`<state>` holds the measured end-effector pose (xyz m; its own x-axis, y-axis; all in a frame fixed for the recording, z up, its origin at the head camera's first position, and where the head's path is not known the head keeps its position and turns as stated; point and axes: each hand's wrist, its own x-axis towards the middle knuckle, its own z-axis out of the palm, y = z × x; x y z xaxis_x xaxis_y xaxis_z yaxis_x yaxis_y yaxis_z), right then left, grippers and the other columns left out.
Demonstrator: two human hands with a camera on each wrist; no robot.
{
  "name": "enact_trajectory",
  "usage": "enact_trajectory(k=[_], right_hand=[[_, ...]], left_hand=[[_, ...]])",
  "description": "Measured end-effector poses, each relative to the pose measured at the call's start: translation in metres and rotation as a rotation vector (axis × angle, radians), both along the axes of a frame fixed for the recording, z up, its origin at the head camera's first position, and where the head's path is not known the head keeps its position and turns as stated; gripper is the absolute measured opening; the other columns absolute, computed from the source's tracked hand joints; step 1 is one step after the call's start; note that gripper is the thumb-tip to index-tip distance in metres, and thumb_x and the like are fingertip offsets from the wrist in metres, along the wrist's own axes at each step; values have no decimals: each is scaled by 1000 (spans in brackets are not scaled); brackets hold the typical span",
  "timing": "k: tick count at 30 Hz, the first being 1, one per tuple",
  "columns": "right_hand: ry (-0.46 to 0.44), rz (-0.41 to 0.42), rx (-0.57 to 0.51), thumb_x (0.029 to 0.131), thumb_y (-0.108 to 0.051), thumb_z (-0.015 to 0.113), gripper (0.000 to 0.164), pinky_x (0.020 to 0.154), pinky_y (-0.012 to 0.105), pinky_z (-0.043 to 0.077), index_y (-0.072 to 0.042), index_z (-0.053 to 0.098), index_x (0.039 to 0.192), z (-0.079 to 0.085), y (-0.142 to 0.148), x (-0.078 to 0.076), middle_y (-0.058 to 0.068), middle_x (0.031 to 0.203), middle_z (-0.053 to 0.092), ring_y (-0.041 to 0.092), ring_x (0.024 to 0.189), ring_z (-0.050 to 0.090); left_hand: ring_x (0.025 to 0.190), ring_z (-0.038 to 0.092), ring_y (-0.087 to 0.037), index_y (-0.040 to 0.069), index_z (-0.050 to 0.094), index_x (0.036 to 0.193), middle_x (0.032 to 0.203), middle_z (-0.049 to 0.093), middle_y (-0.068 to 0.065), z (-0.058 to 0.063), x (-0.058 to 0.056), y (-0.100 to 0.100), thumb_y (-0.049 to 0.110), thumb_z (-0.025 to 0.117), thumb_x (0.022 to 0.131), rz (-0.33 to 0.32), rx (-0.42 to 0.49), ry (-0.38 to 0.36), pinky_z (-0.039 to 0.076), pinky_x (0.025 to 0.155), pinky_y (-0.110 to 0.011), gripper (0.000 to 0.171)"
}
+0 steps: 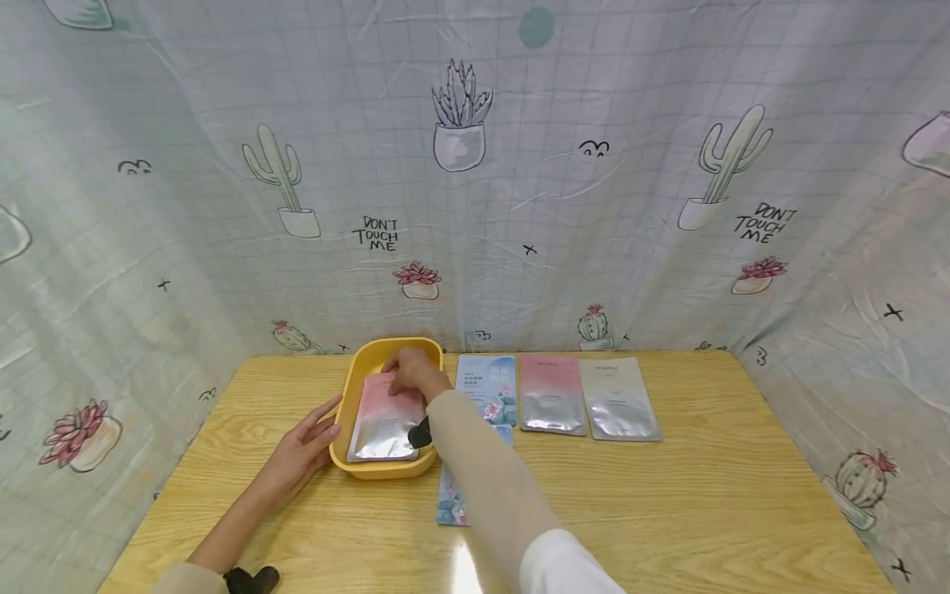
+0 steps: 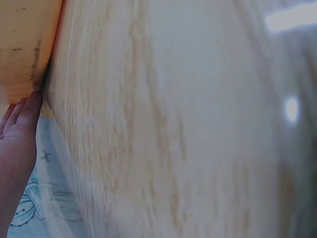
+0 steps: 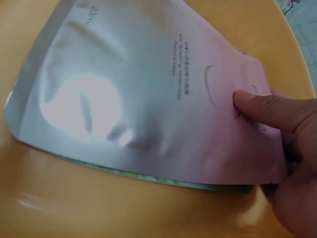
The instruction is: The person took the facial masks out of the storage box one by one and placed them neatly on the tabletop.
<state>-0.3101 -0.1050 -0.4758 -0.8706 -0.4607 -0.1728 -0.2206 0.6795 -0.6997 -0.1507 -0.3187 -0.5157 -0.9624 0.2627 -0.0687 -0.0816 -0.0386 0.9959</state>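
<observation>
A yellow plastic basin (image 1: 386, 472) stands at the left of the wooden table. Inside it lies a pink-and-silver face mask sachet (image 1: 389, 417), its top end pinched by my right hand (image 1: 412, 373). In the right wrist view the thumb (image 3: 267, 109) lies on the sachet's pink face, while the other fingers are mostly hidden beneath. A green-edged sachet (image 3: 163, 180) shows under the pink one. My left hand (image 1: 303, 450) touches the basin's left side with extended fingers; its fingertips also meet the orange-looking wall (image 2: 29, 44) in the left wrist view.
Right of the basin lie a blue sachet (image 1: 486, 384), a pink-and-silver sachet (image 1: 552, 394) and a cream-and-silver sachet (image 1: 619, 400). Another blue sachet (image 1: 450, 499) is partly covered by my right sleeve (image 1: 490, 478). A cactus-print curtain (image 1: 519, 206) hangs behind the table.
</observation>
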Motion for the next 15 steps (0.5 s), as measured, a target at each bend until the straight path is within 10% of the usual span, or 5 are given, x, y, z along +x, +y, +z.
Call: enact_trajectory(k=[15], right_hand=[[253, 129, 1, 91, 6, 68, 35, 93, 19, 48, -14, 74, 120, 11, 9, -9, 0, 117, 72, 12, 107, 62]], left_hand=[[128, 55, -7, 14, 14, 165, 162, 14, -34, 0, -1, 2, 18, 46, 111, 10, 12, -5, 53, 98, -29, 63]])
